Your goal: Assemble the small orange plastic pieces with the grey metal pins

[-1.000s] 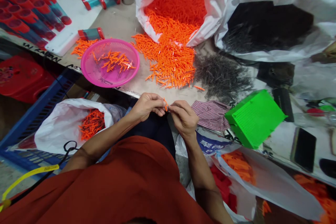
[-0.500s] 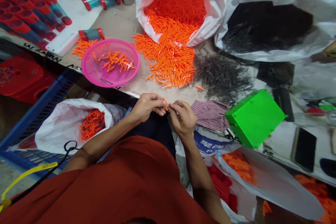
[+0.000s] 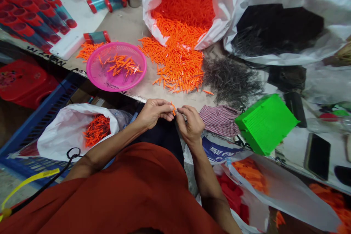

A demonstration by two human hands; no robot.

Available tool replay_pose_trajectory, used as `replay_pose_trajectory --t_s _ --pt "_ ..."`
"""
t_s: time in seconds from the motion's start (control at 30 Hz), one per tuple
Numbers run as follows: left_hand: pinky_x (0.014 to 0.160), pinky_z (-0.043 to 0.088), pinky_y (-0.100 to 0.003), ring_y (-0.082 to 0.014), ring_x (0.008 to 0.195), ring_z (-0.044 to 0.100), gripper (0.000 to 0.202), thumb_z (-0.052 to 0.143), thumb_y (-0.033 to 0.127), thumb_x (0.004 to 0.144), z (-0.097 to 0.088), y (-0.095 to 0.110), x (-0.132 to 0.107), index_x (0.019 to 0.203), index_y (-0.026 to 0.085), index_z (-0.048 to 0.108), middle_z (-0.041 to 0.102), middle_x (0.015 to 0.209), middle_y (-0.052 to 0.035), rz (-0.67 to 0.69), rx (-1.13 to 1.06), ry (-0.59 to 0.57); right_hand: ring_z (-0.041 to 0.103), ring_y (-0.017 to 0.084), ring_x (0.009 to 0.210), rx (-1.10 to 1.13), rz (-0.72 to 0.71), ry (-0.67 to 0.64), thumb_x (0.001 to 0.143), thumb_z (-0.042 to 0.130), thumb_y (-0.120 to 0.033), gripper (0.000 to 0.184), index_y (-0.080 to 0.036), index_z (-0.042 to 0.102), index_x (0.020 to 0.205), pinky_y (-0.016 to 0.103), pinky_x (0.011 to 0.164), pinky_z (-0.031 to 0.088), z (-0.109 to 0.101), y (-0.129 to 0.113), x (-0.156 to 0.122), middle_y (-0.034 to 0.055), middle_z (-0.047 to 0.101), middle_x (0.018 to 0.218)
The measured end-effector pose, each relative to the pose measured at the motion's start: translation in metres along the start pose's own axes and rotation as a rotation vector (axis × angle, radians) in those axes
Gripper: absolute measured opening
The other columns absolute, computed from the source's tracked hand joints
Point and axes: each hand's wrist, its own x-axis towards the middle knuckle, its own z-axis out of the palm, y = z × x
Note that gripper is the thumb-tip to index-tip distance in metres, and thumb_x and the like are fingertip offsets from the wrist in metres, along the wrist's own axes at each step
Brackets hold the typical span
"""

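Observation:
My left hand [image 3: 153,112] and my right hand [image 3: 190,123] meet fingertip to fingertip just below the table's near edge. My left hand pinches a small orange plastic piece [image 3: 173,108]. The fingers of my right hand are curled closed against it, holding something thin that I cannot make out. Beyond the hands lies a loose heap of orange pieces [image 3: 178,62], spilling from a white bag [image 3: 219,14]. To its right sits a pile of thin dark metal pins [image 3: 231,80].
A pink basket [image 3: 93,71] holding some orange pieces sits left of the heap. Red-capped tubes [image 3: 27,18] fill the far left. A green perforated box [image 3: 265,122], a checked cloth [image 3: 219,119] and a phone [image 3: 316,155] lie right. A white bag of orange pieces [image 3: 65,131] sits lower left.
My right hand's fingers have curled in tighter and drawn slightly toward the left hand. The orange piece stays pinched between the fingertips.

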Motion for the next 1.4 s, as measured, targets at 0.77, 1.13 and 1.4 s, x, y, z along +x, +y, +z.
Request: replay_pose_trajectory --t_s 0.77,1.13,1.4 --pt "0.047 0.049 -0.019 -0.0099 0.046 0.06 0.019 0.073 0.024 0.061 -0.0022 -0.0031 0.0011 0.067 0.009 0.062 0.064 0.054 -0.0023 0.044 -0.054 -0.015 0.066 0.016 0.082 0.054 -0.06 -0.021 0.083 0.051 -0.007 0.019 -0.018 0.057 0.097 0.029 0.071 0.055 0.001 0.0004 0.0008 0.0081 0.067 0.086" --pt "0.048 0.051 -0.021 -0.0109 0.046 0.06 0.021 0.075 0.027 0.061 -0.0039 -0.0052 0.0005 0.068 0.01 0.064 0.065 0.054 -0.0019 0.125 -0.003 -0.002 0.066 0.015 0.079 0.008 -0.042 0.042 0.08 0.055 -0.006 0.019 -0.018 0.056 0.094 0.027 0.069 0.056 0.0049 -0.0045 0.0004 0.0068 0.067 0.084" --pt "0.049 0.051 -0.021 -0.0104 0.045 0.06 0.018 0.073 0.026 0.063 -0.002 -0.0074 -0.0008 0.067 0.01 0.065 0.065 0.054 -0.0019 0.162 -0.031 -0.012 0.066 0.014 0.08 0.026 0.031 0.057 0.08 0.056 -0.007 0.017 -0.019 0.056 0.092 0.026 0.069 0.054 0.005 -0.0082 -0.0001 0.0051 0.068 0.085"
